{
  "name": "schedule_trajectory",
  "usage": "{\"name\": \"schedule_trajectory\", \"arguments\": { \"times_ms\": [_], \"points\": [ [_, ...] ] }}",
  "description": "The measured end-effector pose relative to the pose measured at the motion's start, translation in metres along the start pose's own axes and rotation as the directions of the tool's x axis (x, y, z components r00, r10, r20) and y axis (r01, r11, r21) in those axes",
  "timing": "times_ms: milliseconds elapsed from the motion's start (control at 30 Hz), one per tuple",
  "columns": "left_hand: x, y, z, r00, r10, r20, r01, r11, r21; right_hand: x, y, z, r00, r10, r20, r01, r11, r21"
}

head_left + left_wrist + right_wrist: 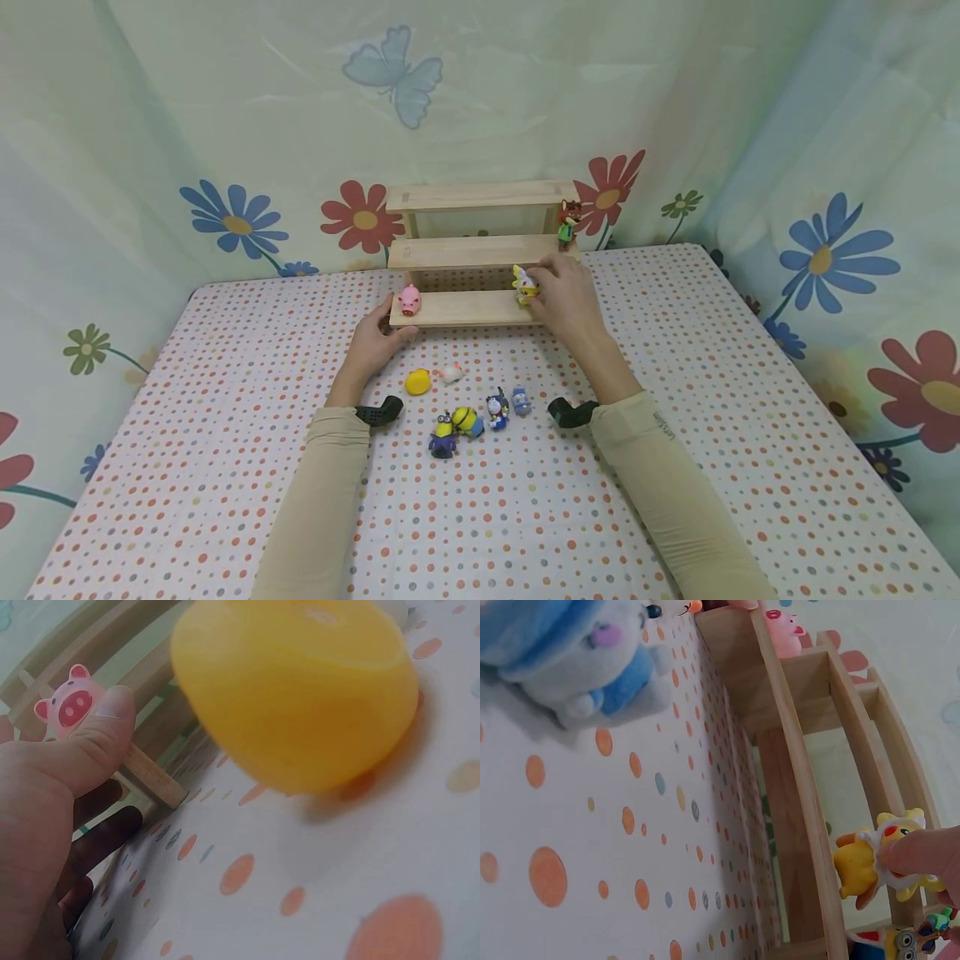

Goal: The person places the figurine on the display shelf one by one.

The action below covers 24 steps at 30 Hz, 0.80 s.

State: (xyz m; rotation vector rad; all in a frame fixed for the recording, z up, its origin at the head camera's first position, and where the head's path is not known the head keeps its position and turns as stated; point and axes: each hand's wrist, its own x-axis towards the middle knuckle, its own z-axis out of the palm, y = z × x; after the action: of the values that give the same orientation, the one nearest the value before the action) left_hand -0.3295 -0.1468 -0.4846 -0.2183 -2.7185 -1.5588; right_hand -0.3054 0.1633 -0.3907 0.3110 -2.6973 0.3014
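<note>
Beyond a yellow toy (417, 382), the left hand (372, 339) gripped the left end of the lowest board (465, 309) beside a pink pig (409, 300). The right hand (566, 300) pinched a yellow-and-white figurine (522, 286) at the board's right, long axis near upright, head up.

Wooden shelf (465, 309): three tiers, far on the desk (465, 533)
Left hand (375, 339): grips the lowest tier's left end, beside a pink pig (409, 300)
Right hand (567, 302): pinches a yellow-and-white figure (524, 288) at that tier's right
Fox figure (567, 225): middle tier, right end
Nearer: yellow toy (417, 382), white toy (451, 374), two minion figures (443, 437), two blue-and-white figures (521, 402)
</note>
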Motion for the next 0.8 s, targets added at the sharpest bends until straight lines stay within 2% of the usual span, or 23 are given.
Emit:
{"name": "schedule_trajectory", "arguments": {
  "times_ms": [267,800],
  "points": [
    [-0.0003,-0.0001,0.0003,1.0,-0.011,-0.002,0.011,1.0,0.006,0.0004,0.0019,0.0013,1.0,0.026,0.001,-0.026,1.0,-0.014],
    [0.0006,-0.0003,-0.0006,1.0,-0.017,0.006,0.017,1.0,0.002,0.0,0.0045,-0.0005,1.0,0.01,0.006,-0.009,1.0,-0.028]
  ]
}}
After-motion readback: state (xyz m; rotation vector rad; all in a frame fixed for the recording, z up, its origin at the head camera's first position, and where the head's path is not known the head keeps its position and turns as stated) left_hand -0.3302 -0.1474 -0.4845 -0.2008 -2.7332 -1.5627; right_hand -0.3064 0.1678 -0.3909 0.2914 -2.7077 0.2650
